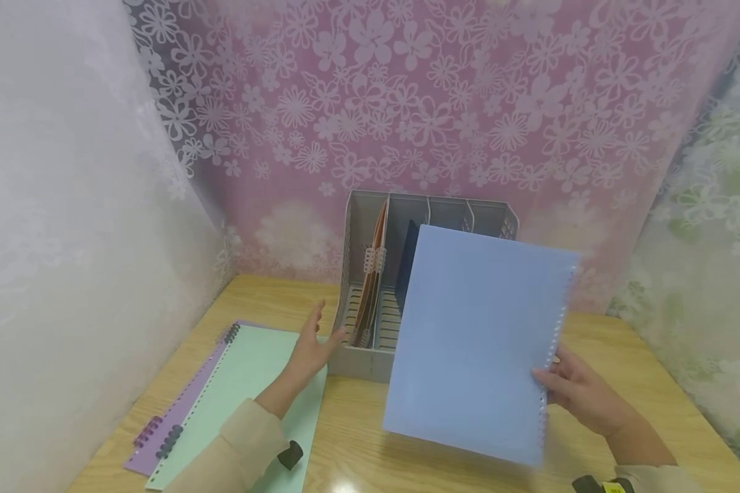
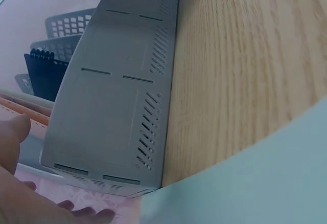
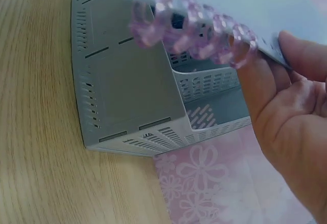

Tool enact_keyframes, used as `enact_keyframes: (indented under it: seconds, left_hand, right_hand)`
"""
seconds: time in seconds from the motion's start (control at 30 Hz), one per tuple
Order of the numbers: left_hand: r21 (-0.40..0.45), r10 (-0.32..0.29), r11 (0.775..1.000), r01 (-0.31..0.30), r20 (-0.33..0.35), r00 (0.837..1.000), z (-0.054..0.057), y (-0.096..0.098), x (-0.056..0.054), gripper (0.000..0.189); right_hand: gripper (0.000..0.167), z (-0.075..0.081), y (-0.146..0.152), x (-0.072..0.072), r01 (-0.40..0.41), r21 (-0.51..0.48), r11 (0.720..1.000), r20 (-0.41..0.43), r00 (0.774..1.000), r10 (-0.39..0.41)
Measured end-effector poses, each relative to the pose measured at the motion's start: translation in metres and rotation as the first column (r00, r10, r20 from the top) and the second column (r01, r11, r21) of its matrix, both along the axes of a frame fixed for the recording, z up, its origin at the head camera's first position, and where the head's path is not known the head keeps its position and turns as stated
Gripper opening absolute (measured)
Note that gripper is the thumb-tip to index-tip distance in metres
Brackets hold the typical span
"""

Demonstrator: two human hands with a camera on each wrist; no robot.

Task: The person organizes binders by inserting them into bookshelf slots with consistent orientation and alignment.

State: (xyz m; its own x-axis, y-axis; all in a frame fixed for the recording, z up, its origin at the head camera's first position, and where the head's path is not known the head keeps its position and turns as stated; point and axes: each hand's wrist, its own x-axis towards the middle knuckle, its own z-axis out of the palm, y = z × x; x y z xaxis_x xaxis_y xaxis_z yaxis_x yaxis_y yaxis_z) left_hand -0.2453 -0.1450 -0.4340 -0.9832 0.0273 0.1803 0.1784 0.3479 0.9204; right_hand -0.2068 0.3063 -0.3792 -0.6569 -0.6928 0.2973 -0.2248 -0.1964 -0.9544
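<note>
Pinching blue notebook (image 1: 477, 342) by ringed edge: right fingers (image 1: 553, 381) | left fingers (image 1: 312, 322): spread beside gray rack (image 1: 364, 364)

Pale wood-grain counter (image 1: 358, 431)
Gray organizer (image 1: 364, 363) stands on it; purple notebook (image 1: 179, 411) lies near, apparently partly under a green notebook (image 1: 253, 356).

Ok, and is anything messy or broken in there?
A bit messy, yes. On the table's left, the green notebook lies crookedly over the purple notebook, so their edges don't line up. In the gray organizer, the orange notebook leans instead of standing straight. I can't see anything spilled or broken.
</note>
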Motion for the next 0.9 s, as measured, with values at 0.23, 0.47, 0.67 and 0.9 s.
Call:
enact_keyframes:
  seconds: [0.23,0.47,0.67,0.9]
  left_hand:
    - [0.03,-0.11,0.994,0.107,0.142,0.984,-0.009,0.003,-0.005,0.083]
    - [-0.011,-0.131,0.991,0.134,0.145,0.981,-0.005,0.002,-0.006,0.077]
    - [-0.087,-0.111,0.988,0.124,0.142,0.984,-0.001,0.0,-0.006,0.079]
    - [-0.057,-0.097,0.993,0.107,0.158,0.983,-0.003,0.0,-0.008,0.079]
  right_hand:
    - [0.061,0.003,0.002,0.002,0.149,-0.016,0.989,-0.093,0.984,-0.15]
    - [0.058,0.01,0.002,0.006,0.292,-0.108,0.95,-0.078,0.95,-0.301]
    - [0.051,0.013,-0.001,0.011,0.426,-0.102,0.899,-0.1,0.894,-0.436]
    - [0.052,0.02,0.0,0.016,0.584,-0.062,0.81,-0.184,0.79,-0.584]
